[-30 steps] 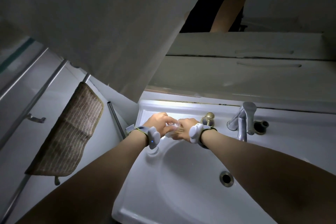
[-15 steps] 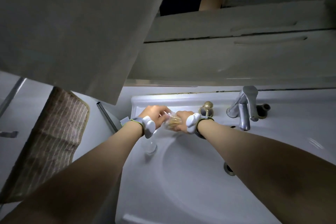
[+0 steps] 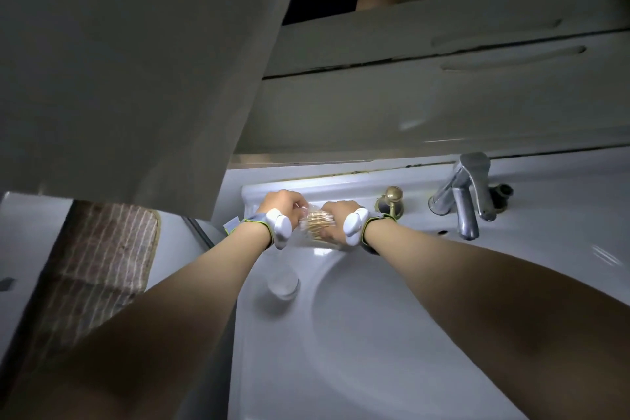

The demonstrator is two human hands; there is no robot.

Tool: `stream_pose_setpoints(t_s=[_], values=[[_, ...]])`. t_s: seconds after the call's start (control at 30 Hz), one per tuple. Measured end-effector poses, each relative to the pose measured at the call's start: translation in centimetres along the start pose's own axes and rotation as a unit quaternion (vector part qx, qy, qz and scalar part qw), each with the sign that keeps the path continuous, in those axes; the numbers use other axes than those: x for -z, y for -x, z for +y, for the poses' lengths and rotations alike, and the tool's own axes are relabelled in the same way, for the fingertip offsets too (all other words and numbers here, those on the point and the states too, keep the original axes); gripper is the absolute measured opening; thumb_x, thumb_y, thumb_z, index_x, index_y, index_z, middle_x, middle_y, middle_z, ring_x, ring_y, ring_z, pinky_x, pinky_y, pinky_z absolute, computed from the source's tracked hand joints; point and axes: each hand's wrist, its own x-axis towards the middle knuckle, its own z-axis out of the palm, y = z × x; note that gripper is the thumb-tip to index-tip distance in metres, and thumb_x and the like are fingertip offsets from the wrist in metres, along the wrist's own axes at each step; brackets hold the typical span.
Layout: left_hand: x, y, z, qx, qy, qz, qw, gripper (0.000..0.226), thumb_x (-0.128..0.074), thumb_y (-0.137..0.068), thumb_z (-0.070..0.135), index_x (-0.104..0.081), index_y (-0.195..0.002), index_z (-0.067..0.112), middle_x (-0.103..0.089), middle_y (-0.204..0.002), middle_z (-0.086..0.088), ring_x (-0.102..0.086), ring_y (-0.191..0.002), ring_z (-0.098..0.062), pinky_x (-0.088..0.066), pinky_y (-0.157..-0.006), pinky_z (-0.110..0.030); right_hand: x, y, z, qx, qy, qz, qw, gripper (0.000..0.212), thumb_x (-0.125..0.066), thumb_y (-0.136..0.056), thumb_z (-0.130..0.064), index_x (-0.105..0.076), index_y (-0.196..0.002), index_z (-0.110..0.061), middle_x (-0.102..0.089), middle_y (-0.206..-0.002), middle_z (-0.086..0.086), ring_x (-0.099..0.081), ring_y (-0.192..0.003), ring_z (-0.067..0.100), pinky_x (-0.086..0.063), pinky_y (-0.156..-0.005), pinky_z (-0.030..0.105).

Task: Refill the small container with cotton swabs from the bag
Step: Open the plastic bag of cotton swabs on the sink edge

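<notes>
A clear plastic bag (image 3: 316, 221) full of wooden-stemmed cotton swabs hangs between my two hands above the sink's back left ledge. My left hand (image 3: 280, 203) grips the bag's left side and my right hand (image 3: 335, 211) grips its right side, fingers curled round the plastic. A small clear round container (image 3: 283, 283) stands on the sink rim below my left wrist, partly hidden by my forearm; what it holds cannot be made out.
The white sink (image 3: 392, 334) fills the lower middle. A brass knob (image 3: 392, 198) and a chrome faucet (image 3: 463, 201) stand at the back right. A brown striped towel (image 3: 99, 266) hangs at the left. An open cabinet door (image 3: 136, 61) overhangs the upper left.
The view has tilted down and moved closer. Both hands stay on the bag, which is now held slightly lower, with the swabs more visible. The container has come into view under my left wrist.
</notes>
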Motion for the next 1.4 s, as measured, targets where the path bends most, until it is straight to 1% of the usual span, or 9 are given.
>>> stream_pose_setpoints(t_s=[0.27, 0.43, 0.57, 0.73, 0.93, 1.03, 1.17, 1.3, 1.4], values=[[-0.4, 0.0, -0.4, -0.014, 0.038, -0.001, 0.999, 0.013, -0.062, -0.087, 0.03, -0.066, -0.079, 0.039, -0.066, -0.075, 0.012, -0.062, -0.071, -0.013, -0.044, -0.059, -0.02, -1.2, -1.8, 1.5, -0.011, 0.013, 0.007, 1.0, 0.026, -0.06, -0.086, -0.034, -0.057, -0.108, -0.022, -0.065, -0.106, 0.001, -0.063, -0.094, 0.027, -0.042, -0.071, 0.027], [-0.4, -0.1, -0.3, -0.031, 0.044, -0.02, 0.998, 0.008, -0.072, -0.084, 0.027, -0.073, -0.091, 0.027, -0.067, -0.078, 0.007, -0.061, -0.078, -0.017, -0.046, -0.07, -0.022, -2.1, -2.2, 1.8, 0.006, 0.012, 0.024, 1.0, 0.027, -0.058, -0.082, -0.046, -0.052, -0.103, -0.028, -0.06, -0.105, 0.0, -0.056, -0.091, 0.026, -0.04, -0.071, 0.03], [-0.2, -0.1, -0.3, -0.01, 0.036, -0.002, 0.999, 0.008, -0.069, -0.084, 0.024, -0.07, -0.081, 0.031, -0.064, -0.069, 0.007, -0.06, -0.073, -0.018, -0.041, -0.063, -0.018, -2.1, -2.4, 2.1, 0.008, 0.017, 0.04, 0.999, 0.022, -0.06, -0.085, -0.044, -0.052, -0.098, -0.029, -0.05, -0.098, -0.002, -0.049, -0.096, 0.027, -0.041, -0.073, 0.033], [0.4, 0.1, -0.9, 0.022, 0.058, 0.004, 0.998, 0.013, -0.063, -0.088, 0.02, -0.071, -0.081, 0.027, -0.067, -0.067, 0.0, -0.067, -0.069, -0.023, -0.05, -0.062, -0.021, -2.3, -2.8, 2.6, -0.024, -0.01, 0.023, 0.999, 0.06, -0.06, -0.092, -0.037, -0.04, -0.146, -0.019, -0.053, -0.137, 0.009, -0.047, -0.126, 0.031, -0.046, -0.098, 0.037], [-0.1, 0.0, -0.3, 0.017, 0.037, -0.034, 0.999, 0.012, -0.068, -0.087, 0.035, -0.073, -0.095, 0.028, -0.069, -0.088, -0.001, -0.062, -0.075, -0.018, -0.048, -0.064, -0.02, -2.6, -3.3, 1.8, -0.008, -0.012, 0.044, 0.999, 0.044, -0.062, -0.089, -0.029, -0.055, -0.13, -0.018, -0.055, -0.124, 0.01, -0.056, -0.112, 0.033, -0.044, -0.08, 0.029], [0.0, -0.1, -0.3, 0.004, 0.018, -0.067, 0.998, 0.025, -0.071, -0.088, 0.033, -0.072, -0.11, 0.021, -0.067, -0.094, -0.002, -0.06, -0.081, -0.02, -0.051, -0.079, -0.025, -2.5, -3.3, 1.9, -0.004, -0.013, 0.046, 0.999, 0.038, -0.064, -0.087, -0.027, -0.058, -0.123, -0.019, -0.058, -0.118, 0.009, -0.058, -0.107, 0.032, -0.041, -0.075, 0.027], [0.2, 0.1, -0.4, 0.012, 0.046, -0.07, 0.996, 0.024, -0.072, -0.088, 0.027, -0.075, -0.11, 0.016, -0.071, -0.081, -0.005, -0.062, -0.073, -0.02, -0.056, -0.086, -0.033, -2.6, -3.3, 2.3, -0.006, -0.02, 0.046, 0.999, 0.045, -0.063, -0.089, -0.027, -0.055, -0.133, -0.017, -0.057, -0.124, 0.01, -0.057, -0.112, 0.032, -0.042, -0.079, 0.027], [0.6, 0.2, -0.7, 0.032, 0.068, -0.042, 0.996, 0.021, -0.072, -0.088, 0.019, -0.076, -0.108, 0.015, -0.072, -0.077, -0.005, -0.066, -0.062, -0.016, -0.054, -0.075, -0.022, -2.4, -3.3, 2.5, -0.018, -0.017, 0.044, 0.999, 0.049, -0.059, -0.092, -0.027, -0.05, -0.139, -0.017, -0.056, -0.132, 0.009, -0.051, -0.121, 0.033, -0.042, -0.085, 0.028], [1.0, 0.3, -0.7, 0.038, 0.058, -0.025, 0.997, 0.021, -0.071, -0.088, 0.019, -0.076, -0.107, 0.015, -0.076, -0.087, -0.009, -0.073, -0.078, -0.02, -0.055, -0.085, -0.025, -2.2, -3.3, 2.4, -0.027, -0.004, 0.035, 0.999, 0.053, -0.059, -0.09, -0.023, -0.047, -0.142, -0.017, -0.057, -0.134, 0.007, -0.048, -0.123, 0.03, -0.045, -0.087, 0.029]])
